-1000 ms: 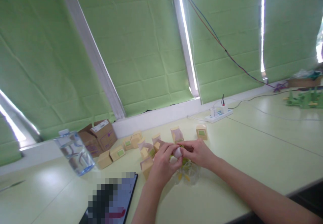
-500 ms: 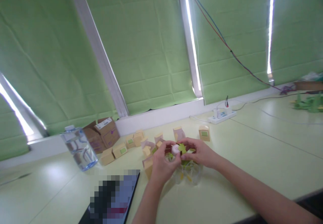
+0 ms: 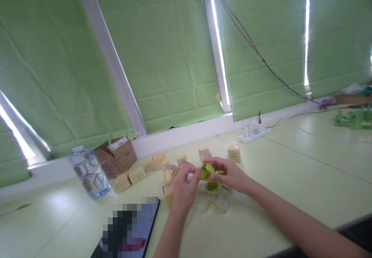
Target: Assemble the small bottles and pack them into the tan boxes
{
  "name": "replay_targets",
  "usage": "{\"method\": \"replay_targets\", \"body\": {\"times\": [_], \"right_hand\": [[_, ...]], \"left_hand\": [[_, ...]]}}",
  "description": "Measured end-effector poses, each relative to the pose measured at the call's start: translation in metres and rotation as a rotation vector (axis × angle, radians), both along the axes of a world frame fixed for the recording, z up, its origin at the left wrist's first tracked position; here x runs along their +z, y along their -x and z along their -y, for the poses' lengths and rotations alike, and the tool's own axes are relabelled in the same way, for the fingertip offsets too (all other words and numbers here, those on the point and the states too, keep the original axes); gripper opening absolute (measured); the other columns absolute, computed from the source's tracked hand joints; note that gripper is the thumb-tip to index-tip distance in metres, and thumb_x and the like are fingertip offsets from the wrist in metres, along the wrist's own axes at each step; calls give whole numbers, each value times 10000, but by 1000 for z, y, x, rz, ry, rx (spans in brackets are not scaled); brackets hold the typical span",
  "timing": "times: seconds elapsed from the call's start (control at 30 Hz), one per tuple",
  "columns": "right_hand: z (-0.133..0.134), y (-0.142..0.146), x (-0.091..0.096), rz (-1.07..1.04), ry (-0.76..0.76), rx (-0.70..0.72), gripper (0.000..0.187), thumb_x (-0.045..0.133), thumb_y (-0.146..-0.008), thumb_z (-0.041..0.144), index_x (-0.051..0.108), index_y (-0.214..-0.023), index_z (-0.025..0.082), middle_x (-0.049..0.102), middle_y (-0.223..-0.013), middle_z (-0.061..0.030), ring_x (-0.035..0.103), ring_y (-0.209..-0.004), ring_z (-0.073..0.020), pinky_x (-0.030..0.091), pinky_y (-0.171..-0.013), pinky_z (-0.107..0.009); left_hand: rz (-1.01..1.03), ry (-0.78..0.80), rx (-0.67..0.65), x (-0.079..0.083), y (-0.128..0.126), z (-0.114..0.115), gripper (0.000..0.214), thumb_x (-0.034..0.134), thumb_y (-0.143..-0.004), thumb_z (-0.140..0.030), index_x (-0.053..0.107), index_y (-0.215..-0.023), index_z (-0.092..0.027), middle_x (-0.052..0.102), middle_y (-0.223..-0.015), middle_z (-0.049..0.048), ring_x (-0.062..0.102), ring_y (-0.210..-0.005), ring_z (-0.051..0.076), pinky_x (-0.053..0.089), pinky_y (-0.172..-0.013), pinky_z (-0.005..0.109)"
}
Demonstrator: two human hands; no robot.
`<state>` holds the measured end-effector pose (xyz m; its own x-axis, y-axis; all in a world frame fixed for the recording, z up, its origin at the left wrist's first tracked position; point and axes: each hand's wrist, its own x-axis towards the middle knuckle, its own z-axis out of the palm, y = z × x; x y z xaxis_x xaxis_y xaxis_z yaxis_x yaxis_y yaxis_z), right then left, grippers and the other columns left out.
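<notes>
My left hand (image 3: 185,188) is closed around a small pale pinkish ball (image 3: 190,177), which shows between the thumb and fingers. Just right of it, my right hand (image 3: 231,175) grips a yellow-green cup-like piece with leafy edges (image 3: 207,171) between thumb and fingers. Under both hands stand clear round containers (image 3: 222,203) with small yellow bits inside. Another green piece (image 3: 213,186) and a white rounded thing sit at the top of these containers, partly behind my fingers.
Several small tan boxes (image 3: 137,174) stand behind and left of my hands. A large water bottle (image 3: 90,174) and a brown carton (image 3: 122,155) are at the left. A tablet (image 3: 151,211) lies front left; a power strip (image 3: 254,135) lies by the wall.
The pale ball has come away from the green piece and moved left in my left hand, which has turned and closed around it. My right hand stays with the green piece, its hollow now showing.
</notes>
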<state>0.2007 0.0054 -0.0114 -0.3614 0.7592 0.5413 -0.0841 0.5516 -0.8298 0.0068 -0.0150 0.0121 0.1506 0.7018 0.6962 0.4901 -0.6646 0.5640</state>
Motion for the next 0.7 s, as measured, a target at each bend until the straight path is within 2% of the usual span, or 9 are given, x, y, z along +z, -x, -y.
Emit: {"method": "replay_targets", "body": {"times": [0.1, 0.17, 0.27, 0.33, 0.43, 0.53, 0.7], "right_hand": [[-1, 1, -3, -41, 33, -2, 594, 818, -680, 334, 550, -1195, 208, 705, -1025, -70, 650, -945, -207, 536, -796, -343], [-2, 1, -5, -76, 63, -1, 558, 842, -641, 316, 538, -1097, 212, 711, -979, -57, 658, -911, -206, 546, -731, -322], [-3, 2, -6, -111, 84, 17, 472, 849, -623, 308, 517, -943, 206, 705, -906, -33, 663, -849, -196, 542, -656, -288], [-3, 1, -5, -112, 81, 29, 423, 849, -626, 308, 543, -894, 190, 702, -908, -37, 664, -860, -193, 544, -694, -292], [-2, 1, -3, -116, 102, 78, 366, 798, -710, 345, 620, -977, 169, 712, -987, -71, 671, -931, -201, 537, -824, -335], [-3, 2, -3, -146, 139, 112, 334, 726, -790, 400, 643, -1019, 171, 728, -990, -83, 691, -908, -206, 547, -832, -363], [-8, 3, -9, -151, 111, -44, 296, 787, -722, 390, 706, -887, 159, 751, -816, -62, 706, -717, -195, 578, -708, -339]], "left_hand": [[-82, -1, -45, 1, -6, 5, 90, 617, -839, -258, 670, -878, -198, 620, -844, 21, 587, -800, 166, 459, -748, 281], [-113, 10, -61, 1, -8, 6, 139, 629, -820, -221, 698, -940, -217, 613, -859, 24, 590, -814, 172, 458, -746, 280], [-106, 25, -65, 1, -8, 4, 132, 633, -805, -203, 719, -904, -219, 595, -844, 22, 584, -802, 169, 451, -735, 272], [-72, 39, -62, 2, -6, 2, 105, 631, -796, -194, 719, -853, -202, 593, -831, 21, 580, -794, 166, 444, -732, 266], [-1, 84, -54, 4, -2, -2, 84, 635, -786, -204, 709, -812, -174, 602, -801, 19, 575, -772, 162, 433, -722, 260], [49, 151, -71, 4, 1, -4, 118, 657, -777, -251, 717, -821, -159, 627, -797, 26, 578, -756, 164, 434, -703, 253], [72, 230, -85, 1, -1, -4, 154, 696, -745, -279, 736, -833, -159, 669, -795, 32, 595, -756, 171, 445, -680, 240]]}}
